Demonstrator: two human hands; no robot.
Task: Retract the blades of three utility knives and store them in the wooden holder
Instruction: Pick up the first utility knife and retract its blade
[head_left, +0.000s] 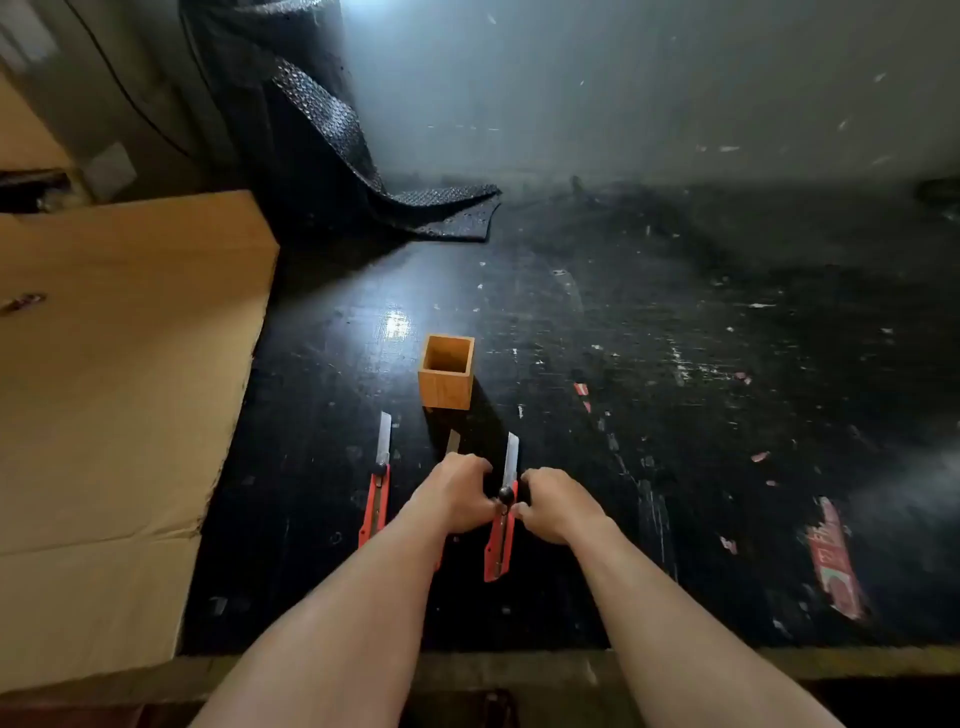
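Observation:
Three red utility knives lie on a black table, blades out and pointing away from me. The left knife lies alone. My left hand covers most of the middle knife, whose blade tip shows past the fingers. The right knife lies between my hands, and both touch it at its black knob. My right hand is curled against its right side. Whether either hand grips a knife is unclear. The empty square wooden holder stands upright just beyond the blades.
A large flat cardboard sheet covers the table's left side. A dark textured mat hangs at the back and folds onto the table. Torn red label scraps stick to the scuffed surface at the right. The table's front edge runs below my forearms.

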